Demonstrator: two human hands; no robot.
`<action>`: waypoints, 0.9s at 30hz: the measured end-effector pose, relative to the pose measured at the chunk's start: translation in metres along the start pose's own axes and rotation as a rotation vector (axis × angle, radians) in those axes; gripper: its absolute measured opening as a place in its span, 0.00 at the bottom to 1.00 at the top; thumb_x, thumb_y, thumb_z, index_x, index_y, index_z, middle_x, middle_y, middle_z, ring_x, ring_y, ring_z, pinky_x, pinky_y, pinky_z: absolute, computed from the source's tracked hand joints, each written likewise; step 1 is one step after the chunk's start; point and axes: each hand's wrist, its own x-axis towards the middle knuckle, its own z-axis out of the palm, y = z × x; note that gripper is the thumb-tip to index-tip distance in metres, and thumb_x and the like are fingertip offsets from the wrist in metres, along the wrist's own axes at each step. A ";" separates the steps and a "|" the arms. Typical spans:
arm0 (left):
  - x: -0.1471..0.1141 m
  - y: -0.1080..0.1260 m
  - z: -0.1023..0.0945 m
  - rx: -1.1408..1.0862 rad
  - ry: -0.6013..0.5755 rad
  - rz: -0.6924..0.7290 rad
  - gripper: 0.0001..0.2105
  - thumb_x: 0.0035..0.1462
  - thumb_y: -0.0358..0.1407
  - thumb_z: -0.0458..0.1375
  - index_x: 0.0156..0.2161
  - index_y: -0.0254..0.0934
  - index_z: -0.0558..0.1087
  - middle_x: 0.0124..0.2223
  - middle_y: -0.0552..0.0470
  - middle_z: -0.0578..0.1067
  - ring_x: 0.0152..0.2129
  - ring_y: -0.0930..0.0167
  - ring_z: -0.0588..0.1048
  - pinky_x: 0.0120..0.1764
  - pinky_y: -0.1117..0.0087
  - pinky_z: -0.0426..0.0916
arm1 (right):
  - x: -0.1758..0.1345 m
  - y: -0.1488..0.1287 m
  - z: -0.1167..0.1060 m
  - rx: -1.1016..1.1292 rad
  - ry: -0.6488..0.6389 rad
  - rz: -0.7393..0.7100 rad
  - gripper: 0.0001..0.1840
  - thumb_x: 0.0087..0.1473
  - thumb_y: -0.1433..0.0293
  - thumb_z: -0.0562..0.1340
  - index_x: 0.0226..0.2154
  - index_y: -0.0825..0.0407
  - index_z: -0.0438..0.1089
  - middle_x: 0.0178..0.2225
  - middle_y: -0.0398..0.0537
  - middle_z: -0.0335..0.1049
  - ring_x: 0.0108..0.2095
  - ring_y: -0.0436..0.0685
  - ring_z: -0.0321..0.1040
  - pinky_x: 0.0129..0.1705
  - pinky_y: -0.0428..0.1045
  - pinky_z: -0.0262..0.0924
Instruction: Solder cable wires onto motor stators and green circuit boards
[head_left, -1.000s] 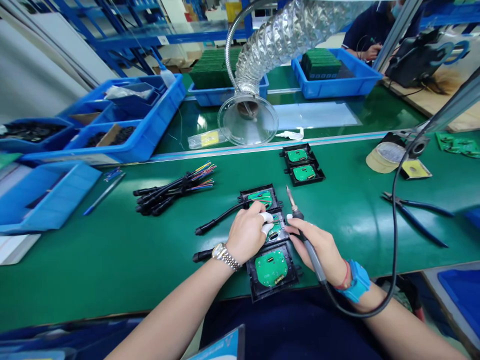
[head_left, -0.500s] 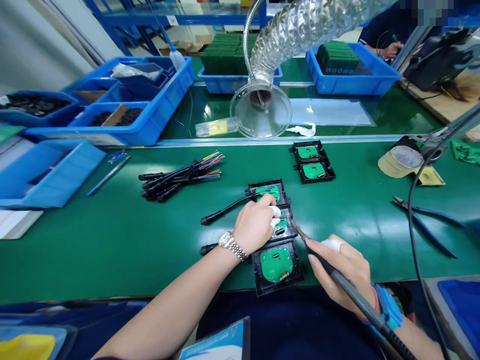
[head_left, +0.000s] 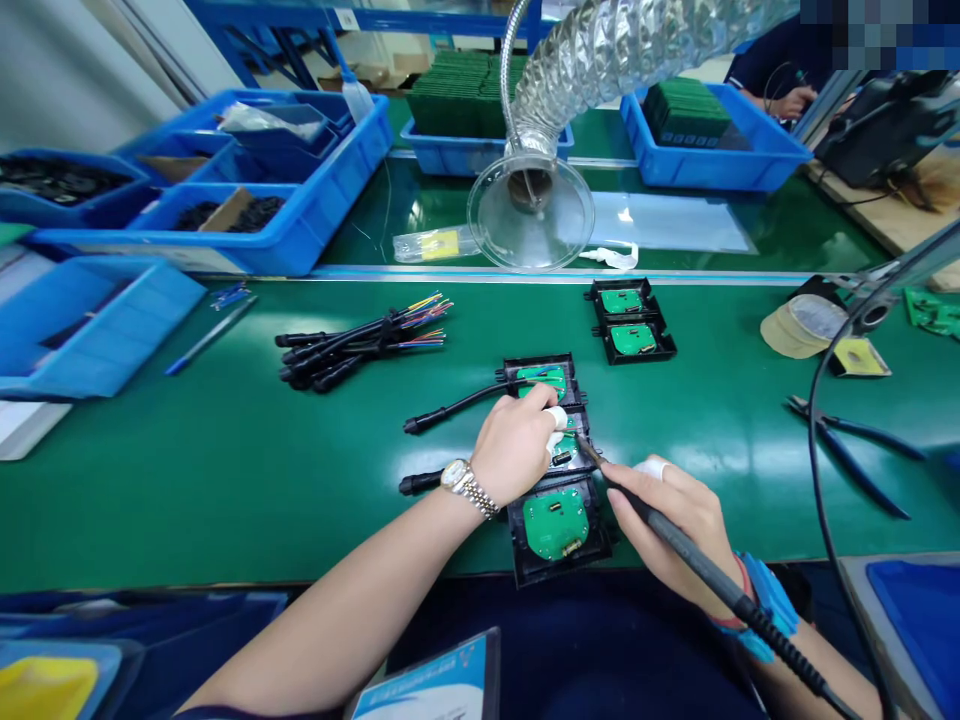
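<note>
Lying nearby were pliers [head_left: 820, 418], middle board [head_left: 570, 447] was part-covered by left hand [head_left: 514, 447] — wires [head_left: 571, 432] finger-pinched, soldering iron [head_left: 701, 563] clamped in right hand [head_left: 694, 512].

Glossy green workbench [head_left: 285, 490], blue metal shelving [head_left: 435, 21] beyond it, pale grey surface [head_left: 67, 70] at upper left.

Near left: open worktop [head_left: 202, 490] gives a low path up to the cable bundle [head_left: 352, 350].
Centre: left hand [head_left: 516, 452] covers part of the casing row [head_left: 564, 571]; soldering iron [head_left: 679, 541] and right hand [head_left: 691, 502] block entry from the near right.
Far middle: transparent funnel [head_left: 531, 232] overhangs, obstructing passage.
Right: open gap between casings and pliers [head_left: 855, 465]; a hanging cord [head_left: 819, 490] crosses before the pliers.
</note>
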 end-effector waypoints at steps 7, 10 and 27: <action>-0.001 0.000 0.001 -0.022 0.015 0.000 0.07 0.55 0.31 0.52 0.35 0.36 0.73 0.45 0.50 0.69 0.30 0.69 0.69 0.34 0.64 0.62 | 0.010 -0.002 -0.011 0.048 -0.060 0.079 0.11 0.52 0.71 0.58 0.39 0.51 0.71 0.27 0.47 0.70 0.26 0.50 0.64 0.29 0.46 0.61; -0.001 0.000 0.002 -0.024 0.024 -0.001 0.06 0.54 0.31 0.53 0.35 0.36 0.73 0.45 0.50 0.69 0.30 0.68 0.69 0.35 0.64 0.62 | 0.015 -0.002 -0.015 0.078 -0.093 0.117 0.11 0.53 0.70 0.58 0.39 0.49 0.72 0.29 0.46 0.71 0.27 0.49 0.65 0.30 0.46 0.62; 0.000 0.000 0.003 -0.035 0.027 -0.006 0.06 0.53 0.30 0.52 0.34 0.36 0.72 0.45 0.48 0.68 0.31 0.68 0.69 0.35 0.64 0.62 | 0.011 0.000 -0.011 0.050 -0.040 0.050 0.11 0.52 0.71 0.57 0.39 0.51 0.71 0.28 0.47 0.70 0.26 0.50 0.63 0.28 0.46 0.61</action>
